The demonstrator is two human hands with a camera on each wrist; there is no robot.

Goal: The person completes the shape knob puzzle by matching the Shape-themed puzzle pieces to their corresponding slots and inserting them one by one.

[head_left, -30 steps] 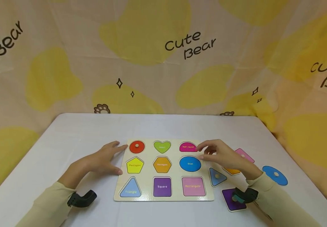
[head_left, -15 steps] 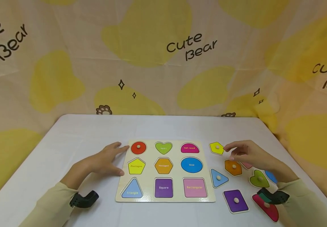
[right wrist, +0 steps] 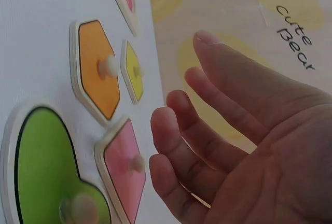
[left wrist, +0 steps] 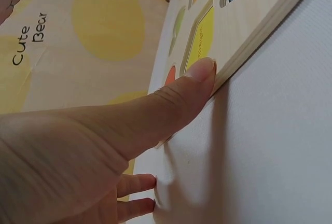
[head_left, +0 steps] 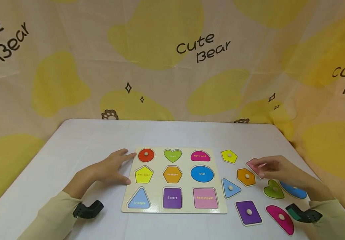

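A wooden shape puzzle board (head_left: 156, 200) lies on the white table, its round recess filled by a red circle piece (head_left: 142, 157) with a knob. My left hand (head_left: 105, 171) is at the board's left side; in the left wrist view its thumb (left wrist: 179, 97) touches the edge near the yellow pentagon recess. Over at the right, my right hand (head_left: 280, 171) hovers above a pink rectangle piece (right wrist: 119, 156), partly hiding it in the head view. Its fingers (right wrist: 166, 130) are loosely bent, apart from the piece's knob, and hold nothing.
Around the right hand lie knobbed pieces: a yellow pentagon (head_left: 227, 159), orange hexagon (head_left: 242, 179), blue triangle (head_left: 227, 192), purple square (head_left: 245, 218), green heart (head_left: 271, 191), blue oval (head_left: 290, 190) and magenta half round (head_left: 286, 224). A patterned cloth (head_left: 160, 83) hangs behind the table.
My right hand has moved right, from the board's right edge past the yellow pentagon to the pink rectangle. The yellow pentagon and other pieces have come into view. The left hand stays put.
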